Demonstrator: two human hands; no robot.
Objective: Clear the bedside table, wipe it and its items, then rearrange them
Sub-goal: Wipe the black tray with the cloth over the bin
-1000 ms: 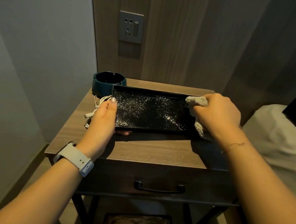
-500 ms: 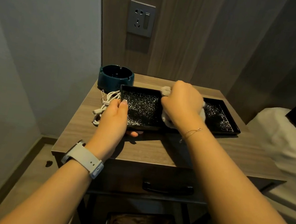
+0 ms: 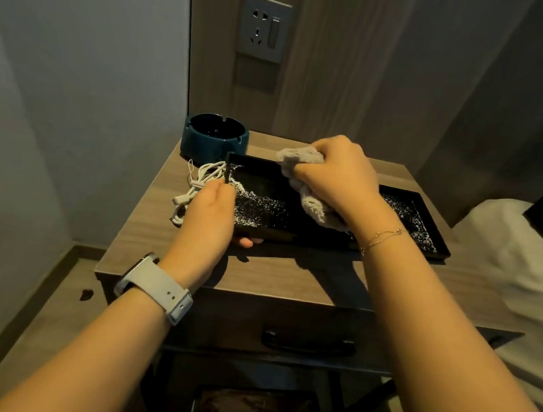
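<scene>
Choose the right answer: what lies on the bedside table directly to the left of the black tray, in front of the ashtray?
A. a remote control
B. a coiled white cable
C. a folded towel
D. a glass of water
B: a coiled white cable lies on the bedside table beside the left end of the black tray, in front of the dark blue ashtray.

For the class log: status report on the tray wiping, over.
Left hand holds black tray by its left end. Right hand grips cloth, pressing it in the tray. White specks remain both sides. Cable and ashtray crowd left edge.
</scene>
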